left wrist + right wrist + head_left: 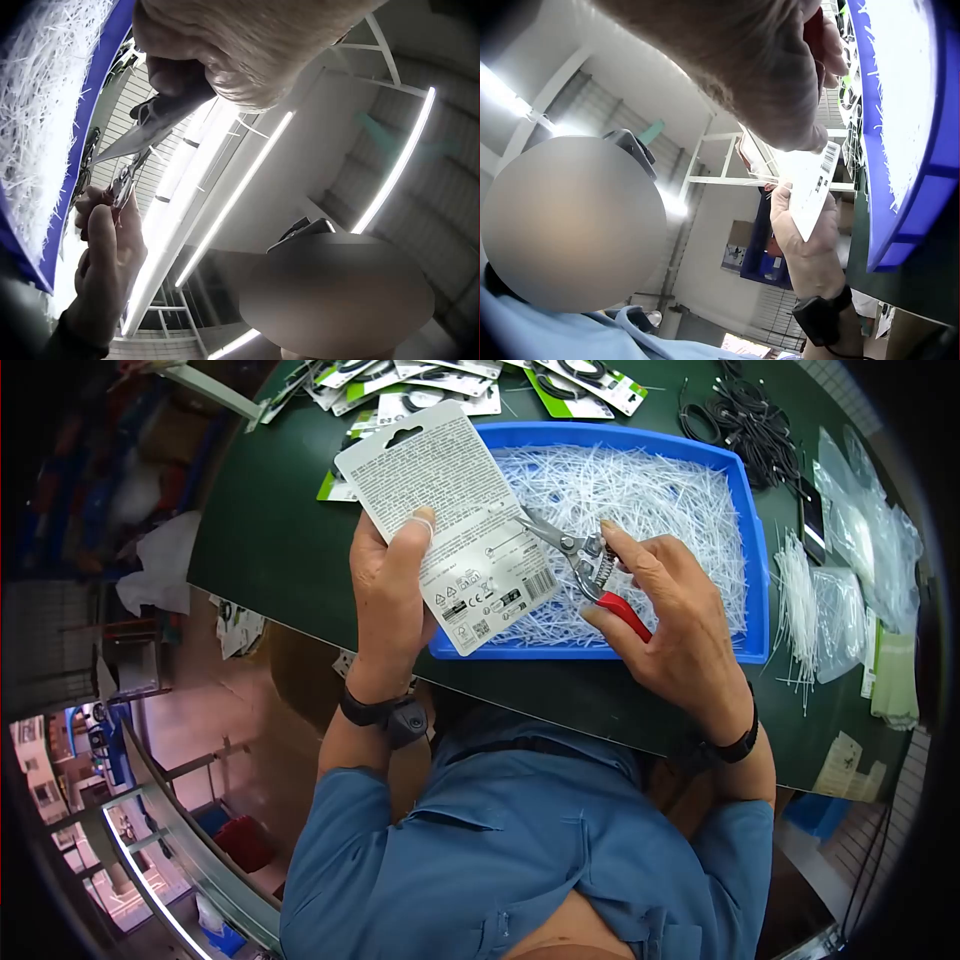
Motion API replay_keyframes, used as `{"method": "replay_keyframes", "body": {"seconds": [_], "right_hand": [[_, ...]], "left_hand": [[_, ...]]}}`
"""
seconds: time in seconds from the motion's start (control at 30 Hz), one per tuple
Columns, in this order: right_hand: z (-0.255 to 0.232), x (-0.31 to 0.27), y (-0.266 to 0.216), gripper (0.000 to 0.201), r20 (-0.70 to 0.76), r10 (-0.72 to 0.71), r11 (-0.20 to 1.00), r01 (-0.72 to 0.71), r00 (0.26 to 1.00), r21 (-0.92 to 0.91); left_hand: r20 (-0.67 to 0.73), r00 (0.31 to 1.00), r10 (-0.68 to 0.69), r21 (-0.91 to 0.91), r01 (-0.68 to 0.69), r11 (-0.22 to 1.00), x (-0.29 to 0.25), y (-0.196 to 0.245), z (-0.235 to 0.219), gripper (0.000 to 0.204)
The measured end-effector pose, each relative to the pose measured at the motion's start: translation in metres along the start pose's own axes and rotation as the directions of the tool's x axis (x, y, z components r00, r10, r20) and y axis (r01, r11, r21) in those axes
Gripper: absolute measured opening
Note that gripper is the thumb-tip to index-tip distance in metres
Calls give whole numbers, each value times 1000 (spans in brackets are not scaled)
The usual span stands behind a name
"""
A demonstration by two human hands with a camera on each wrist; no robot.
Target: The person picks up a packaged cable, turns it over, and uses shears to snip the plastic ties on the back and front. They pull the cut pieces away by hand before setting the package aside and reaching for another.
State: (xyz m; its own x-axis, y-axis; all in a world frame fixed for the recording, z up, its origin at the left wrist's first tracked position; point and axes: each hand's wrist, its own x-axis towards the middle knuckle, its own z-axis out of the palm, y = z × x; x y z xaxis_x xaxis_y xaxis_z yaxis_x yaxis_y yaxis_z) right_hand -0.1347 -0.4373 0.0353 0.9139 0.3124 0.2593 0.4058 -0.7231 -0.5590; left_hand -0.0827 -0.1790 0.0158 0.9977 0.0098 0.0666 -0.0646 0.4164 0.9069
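My left hand (388, 585) holds a white hang card (470, 550) printed with small text, symbols and a barcode, its thumb pressed flat on the printed face. In my right hand (685, 615) is a pair of pruning shears (573, 546) with a red handle and a coiled spring. The blades stand apart, with their tips right at the card's right edge. In the right wrist view the same card (814, 184) tilts, held by the left hand. Below both hands sits a blue tray (755, 560) full of thin white plastic strips (650, 500).
Several carded black cables (585, 380) are heaped at the back of the green table (270, 550). Loose black cables (750, 425) and a dark phone-like slab (811, 520) lie at the right. Nearby are a bundle of white strips (796, 605) and clear plastic bags (870, 530).
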Motion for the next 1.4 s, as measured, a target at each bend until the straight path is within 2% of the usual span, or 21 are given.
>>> {"method": "replay_keyframes", "body": {"seconds": [0.17, 0.57, 0.8, 1.0, 1.1, 1.2, 1.3, 1.4], "right_hand": [[9, -10, 5, 79, -70, -34, 999, 33, 997, -12], [15, -17, 10, 80, -122, -57, 997, 51, 991, -54], [24, -23, 13, 81, -162, -54, 999, 53, 985, -13], [31, -34, 15, 77, -176, -32, 999, 29, 984, -23], [36, -42, 21, 76, -121, 26, 1000, -27, 992, -6], [38, -48, 25, 75, -88, 67, 998, -65, 994, 24], [35, -50, 29, 73, -90, 79, 995, -74, 993, 66], [21, -51, 30, 73, 23, 72, 991, -74, 997, 109]], "left_hand": [[30, 999, -17, 36, 15, 999, -13, -10, 14, 35], [113, 992, 65, 210, -88, 974, -23, -19, 18, 40], [78, 988, 134, 25, -136, 990, -30, -32, 30, 50], [28, 991, 128, 51, -129, 990, -32, -48, 35, 48], [21, 995, 98, 77, -99, 992, -32, -58, 35, 46], [26, 1000, -14, 150, 10, 989, -31, -59, 37, 41], [4, 1000, -21, 123, 21, 992, -25, -59, 36, 40], [-15, 1000, -8, 75, 9, 997, -17, -53, 33, 39]]}}
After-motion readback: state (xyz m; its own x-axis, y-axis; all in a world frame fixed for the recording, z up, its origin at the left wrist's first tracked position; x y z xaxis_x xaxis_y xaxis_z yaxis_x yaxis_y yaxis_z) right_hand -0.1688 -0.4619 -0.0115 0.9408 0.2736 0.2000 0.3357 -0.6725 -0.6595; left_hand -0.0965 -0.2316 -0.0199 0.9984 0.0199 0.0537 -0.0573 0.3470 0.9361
